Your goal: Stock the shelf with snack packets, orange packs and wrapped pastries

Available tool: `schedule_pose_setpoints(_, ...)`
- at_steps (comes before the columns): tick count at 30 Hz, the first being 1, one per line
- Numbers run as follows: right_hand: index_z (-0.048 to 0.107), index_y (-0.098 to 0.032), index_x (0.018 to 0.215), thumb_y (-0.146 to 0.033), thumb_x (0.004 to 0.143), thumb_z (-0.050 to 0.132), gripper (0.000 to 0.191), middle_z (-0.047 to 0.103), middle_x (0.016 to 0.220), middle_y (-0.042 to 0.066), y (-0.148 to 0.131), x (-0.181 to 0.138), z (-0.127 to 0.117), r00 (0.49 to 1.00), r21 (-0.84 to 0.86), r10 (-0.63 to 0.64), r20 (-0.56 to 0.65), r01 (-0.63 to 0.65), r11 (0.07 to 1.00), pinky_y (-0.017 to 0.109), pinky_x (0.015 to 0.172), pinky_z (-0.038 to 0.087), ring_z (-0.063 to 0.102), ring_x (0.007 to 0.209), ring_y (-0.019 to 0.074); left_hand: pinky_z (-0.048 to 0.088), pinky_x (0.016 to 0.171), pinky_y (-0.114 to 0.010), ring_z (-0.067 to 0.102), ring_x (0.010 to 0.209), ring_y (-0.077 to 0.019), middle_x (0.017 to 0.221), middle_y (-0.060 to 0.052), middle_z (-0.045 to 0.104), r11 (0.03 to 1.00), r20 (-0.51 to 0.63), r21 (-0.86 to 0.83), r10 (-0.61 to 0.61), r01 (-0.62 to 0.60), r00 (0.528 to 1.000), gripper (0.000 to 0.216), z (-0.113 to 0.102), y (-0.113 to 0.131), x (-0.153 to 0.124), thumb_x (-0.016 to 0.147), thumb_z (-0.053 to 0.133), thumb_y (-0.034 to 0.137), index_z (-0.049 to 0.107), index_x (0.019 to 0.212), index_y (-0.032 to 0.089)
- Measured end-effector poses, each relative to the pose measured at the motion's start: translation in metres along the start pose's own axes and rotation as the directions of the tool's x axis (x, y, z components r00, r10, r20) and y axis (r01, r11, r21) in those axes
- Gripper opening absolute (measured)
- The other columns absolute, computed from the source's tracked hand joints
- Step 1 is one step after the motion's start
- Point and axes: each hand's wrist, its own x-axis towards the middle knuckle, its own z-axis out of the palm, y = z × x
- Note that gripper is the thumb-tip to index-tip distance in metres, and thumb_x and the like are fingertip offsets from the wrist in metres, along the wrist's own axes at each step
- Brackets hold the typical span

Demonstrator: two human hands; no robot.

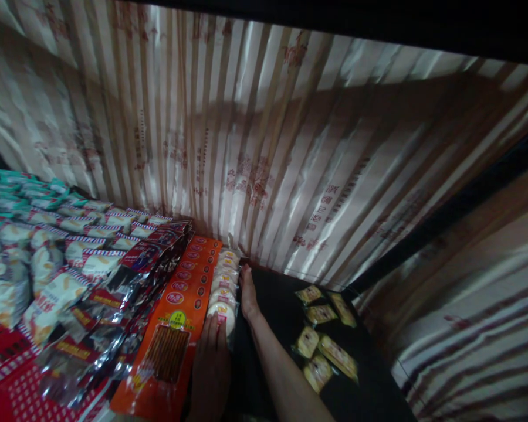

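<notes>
A row of round white snack packs [223, 288] stands on edge on a dark shelf, next to a line of orange packets [179, 316]. My left hand [211, 363] lies flat against the near end of the white row, fingers stretched out. My right hand [247, 293] reaches further in along the right side of that row, fingers straight and pressed on the packs. Neither hand grips anything.
Dark foil packets [127, 281], white and red bags [53, 275] and teal packs [22, 187] fill the shelf to the left. Several small yellow packets [323, 340] lie loose on the black surface at right. Striped plastic sheeting [264, 146] hangs behind.
</notes>
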Motion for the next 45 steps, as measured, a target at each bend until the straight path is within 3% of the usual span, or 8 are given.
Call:
schedule_pose_setpoints(4, 0.043, -0.017, 0.132, -0.065, 0.079, 0.037, 0.071, 0.041, 0.140, 0.011, -0.008, -0.039, -0.015, 0.998, 0.059, 0.021, -0.058, -0.018, 0.998, 0.039, 0.104, 0.032, 0.038, 0.128, 0.0215, 0.044, 0.096, -0.040, 0.042, 0.124, -0.0252, 0.128, -0.014, 0.051, 1.000, -0.006, -0.013, 0.011, -0.011, 1.000, 0.039, -0.001, -0.001, 0.002, 0.084, 0.039, 0.006, 0.046, 0.122, 0.010)
schedule_pose_setpoints(12, 0.055, -0.013, 0.117, -0.055, 0.082, 0.043, 0.056, 0.061, 0.116, 0.016, -0.032, -0.176, -0.075, 0.985, -0.047, -0.016, -0.171, 0.008, 0.999, 0.039, 0.090, 0.044, 0.058, 0.106, 0.0235, 0.046, 0.090, -0.042, 0.049, 0.114, -0.0250, 0.116, -0.015, 0.058, 0.970, -0.001, -0.229, 0.080, -0.078, 0.997, 0.027, -0.027, 0.001, 0.011, 0.087, 0.036, 0.010, 0.059, 0.102, 0.009)
schedule_pose_setpoints(19, 0.066, -0.021, 0.095, -0.046, 0.081, 0.047, 0.034, 0.069, 0.098, 0.009, -0.023, -0.274, -0.157, 0.991, -0.491, -0.034, -0.133, -0.036, 0.870, 0.037, 0.084, 0.048, 0.062, 0.093, 0.0237, 0.050, 0.085, -0.031, 0.058, 0.097, -0.0171, 0.103, -0.008, 0.064, 0.843, 0.266, -0.520, 0.315, -0.140, 0.911, 0.026, -0.075, 0.058, -0.063, 0.083, 0.040, 0.014, 0.059, 0.100, 0.016)
schedule_pose_setpoints(24, 0.064, -0.018, 0.102, -0.035, 0.079, 0.041, 0.036, 0.065, 0.107, 0.012, -0.004, -0.293, -0.200, 0.978, -0.766, -0.185, -0.095, 0.047, 0.642, 0.045, 0.095, 0.041, 0.056, 0.105, 0.0262, 0.049, 0.085, -0.029, 0.059, 0.098, -0.0172, 0.105, -0.007, 0.065, 0.867, 0.517, -0.499, 0.317, -0.021, 0.795, 0.032, -0.082, 0.094, -0.129, 0.079, 0.040, 0.011, 0.059, 0.104, 0.018)
schedule_pose_setpoints(29, 0.065, -0.014, 0.106, -0.022, 0.069, 0.042, 0.044, 0.060, 0.117, 0.015, 0.022, -0.309, -0.220, 0.978, -0.875, -0.158, -0.140, -0.047, 0.481, 0.051, 0.100, 0.033, 0.043, 0.121, 0.0318, 0.048, 0.088, -0.030, 0.061, 0.098, -0.0173, 0.108, -0.011, 0.066, 0.872, 0.675, -0.442, 0.171, 0.208, 0.717, 0.038, -0.064, 0.114, -0.151, 0.079, 0.039, 0.011, 0.054, 0.114, 0.012)
schedule_pose_setpoints(33, 0.065, -0.018, 0.108, -0.018, 0.066, 0.044, 0.047, 0.060, 0.120, 0.010, 0.033, -0.320, -0.223, 0.989, -0.865, -0.117, -0.088, -0.018, 0.501, 0.047, 0.102, 0.033, 0.036, 0.128, 0.0301, 0.050, 0.080, -0.030, 0.062, 0.091, -0.0184, 0.101, -0.011, 0.067, 0.813, 0.787, -0.393, 0.057, 0.428, 0.615, 0.042, -0.055, 0.122, -0.147, 0.070, 0.045, 0.008, 0.056, 0.110, 0.011)
schedule_pose_setpoints(39, 0.063, -0.016, 0.111, -0.018, 0.062, 0.046, 0.052, 0.059, 0.122, 0.010, 0.026, -0.325, -0.221, 0.983, -0.831, -0.117, -0.139, -0.051, 0.554, 0.047, 0.100, 0.037, 0.042, 0.124, 0.0312, 0.045, 0.076, -0.030, 0.058, 0.081, -0.0174, 0.080, -0.004, 0.064, 0.756, 0.815, -0.382, 0.004, 0.532, 0.579, 0.020, -0.060, 0.120, -0.143, 0.065, 0.043, 0.004, 0.057, 0.070, 0.017)
schedule_pose_setpoints(45, 0.062, -0.014, 0.111, -0.022, 0.068, 0.048, 0.046, 0.065, 0.111, 0.012, -0.010, -0.324, -0.213, 0.988, -0.776, 0.011, -0.156, -0.129, 0.617, 0.036, 0.094, 0.044, 0.058, 0.107, 0.0256, 0.042, 0.072, -0.024, 0.054, 0.075, -0.0138, 0.077, -0.001, 0.059, 0.598, 0.863, -0.383, -0.042, 0.704, 0.504, 0.015, -0.065, 0.108, -0.131, 0.066, 0.049, 0.006, 0.055, 0.074, 0.017)
